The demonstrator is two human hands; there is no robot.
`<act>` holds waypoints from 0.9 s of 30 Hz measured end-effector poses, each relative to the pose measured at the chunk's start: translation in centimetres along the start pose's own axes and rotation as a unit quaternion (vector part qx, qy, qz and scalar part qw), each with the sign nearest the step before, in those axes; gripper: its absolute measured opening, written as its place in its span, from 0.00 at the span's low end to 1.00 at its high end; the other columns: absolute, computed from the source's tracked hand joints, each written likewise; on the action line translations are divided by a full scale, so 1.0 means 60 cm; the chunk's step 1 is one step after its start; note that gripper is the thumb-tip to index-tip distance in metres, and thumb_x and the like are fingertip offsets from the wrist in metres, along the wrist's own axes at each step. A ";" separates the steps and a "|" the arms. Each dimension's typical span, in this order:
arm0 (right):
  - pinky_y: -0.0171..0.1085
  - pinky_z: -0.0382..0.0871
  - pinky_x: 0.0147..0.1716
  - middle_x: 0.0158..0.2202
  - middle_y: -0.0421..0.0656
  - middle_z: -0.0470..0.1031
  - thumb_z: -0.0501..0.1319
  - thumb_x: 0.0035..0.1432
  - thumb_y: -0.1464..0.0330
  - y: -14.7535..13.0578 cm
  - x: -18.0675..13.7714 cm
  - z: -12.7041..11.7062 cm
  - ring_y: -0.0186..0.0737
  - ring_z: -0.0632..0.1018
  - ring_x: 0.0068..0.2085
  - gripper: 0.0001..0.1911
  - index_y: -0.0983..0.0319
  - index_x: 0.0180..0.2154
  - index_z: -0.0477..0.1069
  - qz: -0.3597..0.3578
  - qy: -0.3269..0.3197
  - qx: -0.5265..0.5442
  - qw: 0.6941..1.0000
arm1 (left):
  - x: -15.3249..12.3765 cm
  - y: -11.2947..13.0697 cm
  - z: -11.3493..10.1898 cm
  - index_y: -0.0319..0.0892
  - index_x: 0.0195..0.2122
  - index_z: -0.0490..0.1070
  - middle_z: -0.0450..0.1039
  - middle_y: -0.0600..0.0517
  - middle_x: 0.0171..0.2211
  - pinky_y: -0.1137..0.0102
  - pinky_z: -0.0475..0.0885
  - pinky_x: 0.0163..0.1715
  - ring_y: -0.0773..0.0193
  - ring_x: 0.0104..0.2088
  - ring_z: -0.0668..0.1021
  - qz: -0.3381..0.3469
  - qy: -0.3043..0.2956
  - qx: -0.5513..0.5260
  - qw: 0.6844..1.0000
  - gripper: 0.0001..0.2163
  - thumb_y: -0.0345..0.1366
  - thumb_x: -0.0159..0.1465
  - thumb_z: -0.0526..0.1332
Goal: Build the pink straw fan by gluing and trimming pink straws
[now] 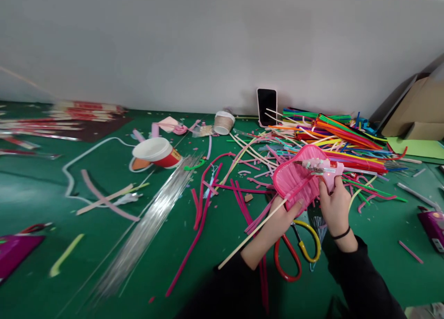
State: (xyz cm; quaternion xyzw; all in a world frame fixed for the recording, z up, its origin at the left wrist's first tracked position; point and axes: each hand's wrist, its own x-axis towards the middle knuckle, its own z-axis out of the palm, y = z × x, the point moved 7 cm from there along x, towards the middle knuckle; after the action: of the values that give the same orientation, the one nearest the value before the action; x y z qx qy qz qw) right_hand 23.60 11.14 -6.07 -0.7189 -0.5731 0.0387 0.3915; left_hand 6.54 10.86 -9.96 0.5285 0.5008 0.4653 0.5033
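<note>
My left hand (274, 222) grips a pink two-lobed piece (290, 176) that looks made of pipe cleaners laid side by side inside a darker pink rim. A long cream pipe cleaner (248, 237) sticks out from it, down to the left past my wrist. In my right hand (335, 205) is a pink hot glue gun (324, 166), its nozzle pointing left over the upper part of the pink piece. Whether the nozzle touches the surface I cannot tell. Below my hands lie scissors (293, 259) with one red and one yellow handle, their blades hidden.
Bundled coloured pipe cleaners (336, 134) cover the back right, beside a propped phone (267, 107). A tipped paper cup (166, 153), a smaller cup (224, 122), clear thin rods (156, 217) and a white cord (69, 171) lie left. Cardboard (412, 108) stands far right.
</note>
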 end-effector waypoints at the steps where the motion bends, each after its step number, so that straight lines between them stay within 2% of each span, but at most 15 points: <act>1: 0.35 0.58 0.24 0.23 0.42 0.72 0.53 0.63 0.56 0.000 0.000 0.000 0.41 0.71 0.22 0.17 0.62 0.39 0.69 0.001 0.001 0.001 1.000 | 0.000 0.000 0.000 0.41 0.47 0.77 0.80 0.47 0.47 0.57 0.69 0.56 0.52 0.51 0.78 -0.002 0.000 0.001 1.000 0.15 0.38 0.59 0.64; 13: 0.35 0.57 0.24 0.21 0.39 0.69 0.52 0.63 0.56 0.002 0.004 -0.002 0.39 0.68 0.21 0.14 0.60 0.34 0.66 0.009 0.000 -0.002 1.000 | 0.000 -0.005 -0.002 0.40 0.45 0.77 0.80 0.46 0.45 0.58 0.69 0.55 0.52 0.48 0.79 -0.018 0.011 0.010 1.000 0.14 0.39 0.59 0.65; 18: 0.35 0.57 0.24 0.21 0.40 0.69 0.53 0.62 0.56 0.007 0.006 -0.001 0.39 0.68 0.21 0.14 0.60 0.35 0.66 0.010 0.001 0.004 1.000 | -0.001 -0.002 -0.001 0.40 0.47 0.76 0.79 0.45 0.49 0.59 0.68 0.57 0.52 0.52 0.77 -0.018 0.007 -0.014 1.000 0.16 0.39 0.59 0.65; 27: 0.36 0.58 0.24 0.22 0.41 0.70 0.52 0.63 0.55 0.012 0.007 0.002 0.40 0.69 0.22 0.17 0.62 0.38 0.68 0.014 0.004 0.007 1.000 | -0.003 -0.011 -0.003 0.41 0.47 0.76 0.79 0.46 0.47 0.58 0.66 0.58 0.52 0.55 0.76 -0.019 0.011 -0.016 1.000 0.15 0.40 0.59 0.66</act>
State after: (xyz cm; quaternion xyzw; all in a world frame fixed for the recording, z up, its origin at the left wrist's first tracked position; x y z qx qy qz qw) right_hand 24.24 11.52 -6.41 -0.7243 -0.5612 0.0450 0.3981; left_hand 6.31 10.72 -10.59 0.5055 0.5093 0.4691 0.5148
